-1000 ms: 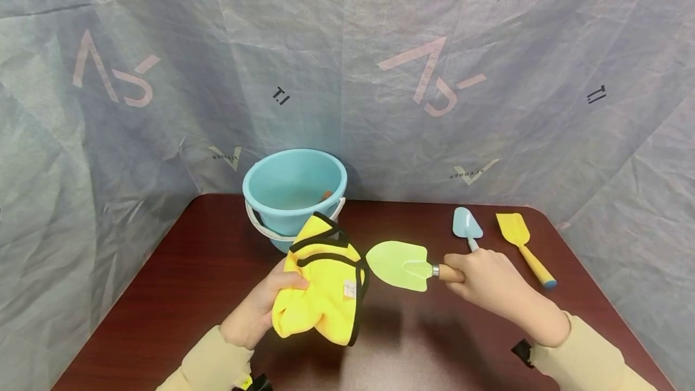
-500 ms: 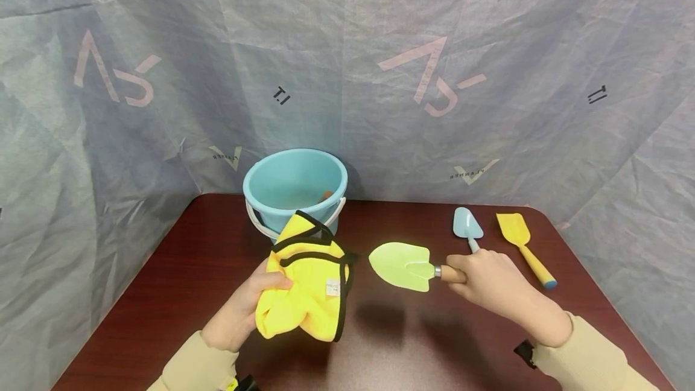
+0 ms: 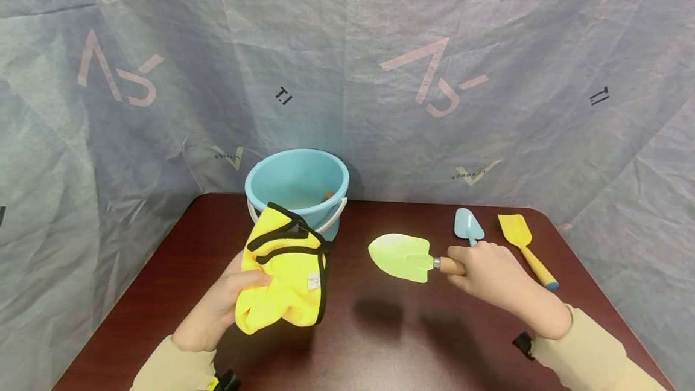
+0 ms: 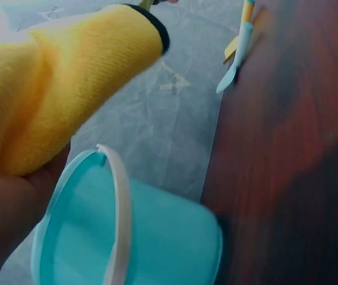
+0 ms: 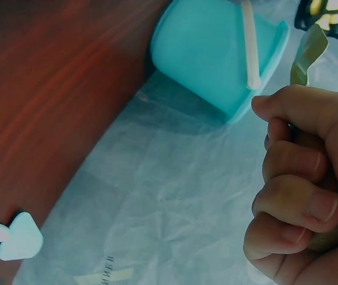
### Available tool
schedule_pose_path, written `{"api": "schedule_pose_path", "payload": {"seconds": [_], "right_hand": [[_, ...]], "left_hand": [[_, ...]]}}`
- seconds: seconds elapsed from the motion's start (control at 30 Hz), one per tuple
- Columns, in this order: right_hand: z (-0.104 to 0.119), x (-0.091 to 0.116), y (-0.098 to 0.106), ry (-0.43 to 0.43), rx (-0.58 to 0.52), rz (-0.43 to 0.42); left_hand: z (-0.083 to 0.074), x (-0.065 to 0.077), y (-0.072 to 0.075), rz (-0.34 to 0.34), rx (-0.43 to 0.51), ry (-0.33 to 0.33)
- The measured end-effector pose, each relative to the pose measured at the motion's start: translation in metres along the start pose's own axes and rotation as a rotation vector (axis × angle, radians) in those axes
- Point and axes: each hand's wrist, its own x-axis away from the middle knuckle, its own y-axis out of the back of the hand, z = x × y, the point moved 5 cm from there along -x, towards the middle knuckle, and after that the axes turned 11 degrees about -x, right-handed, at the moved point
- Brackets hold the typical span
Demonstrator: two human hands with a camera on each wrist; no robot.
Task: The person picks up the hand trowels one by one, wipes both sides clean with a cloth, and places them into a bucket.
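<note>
In the head view, my left hand [image 3: 219,297] grips a folded yellow cloth [image 3: 290,291] with black edging and a small white label, held above the table. The cloth overlaps the front of the blue bucket [image 3: 250,189]. My right hand [image 3: 491,270] has its fingers curled round the wooden handle of a garden trowel [image 3: 399,257] with a light green blade, which points left and is lifted over the table. In the left wrist view the yellow cloth [image 4: 91,77] hides most of the left fingers. The right wrist view shows the right hand [image 5: 305,196] closed about the handle.
The bucket has a white handle and something orange-brown [image 3: 329,195] inside. A small light blue shovel [image 3: 467,223] and a yellow shovel [image 3: 516,231] lie at the right of the dark red table [image 3: 179,246]. A grey sheet [image 3: 347,77] hangs behind.
The left hand has carried the yellow cloth leftward, away from the trowel blade, and slightly up. The right hand and trowel have stayed nearly in place.
</note>
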Motion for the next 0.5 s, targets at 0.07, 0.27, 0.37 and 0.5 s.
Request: {"api": "schedule_pose_path", "payload": {"seconds": [0.07,0.27,0.37,0.5], "right_hand": [[0.000,-0.004,0.004,-0.005,0.004,-0.007],[0.000,-0.020,0.018,0.013,-0.023,-0.030],[0.004,-0.031,0.025,0.045,-0.049,-0.050],[0.008,-0.046,0.029,0.024,-0.083,-0.033]], "left_hand": [[-0.001,0.002,0.006,-0.057,-0.093,0.004],[-0.004,0.008,0.016,-0.224,-0.380,0.063],[-0.006,0.008,0.018,-0.259,-0.518,0.060],[-0.010,0.007,0.017,-0.280,-0.740,0.028]]}}
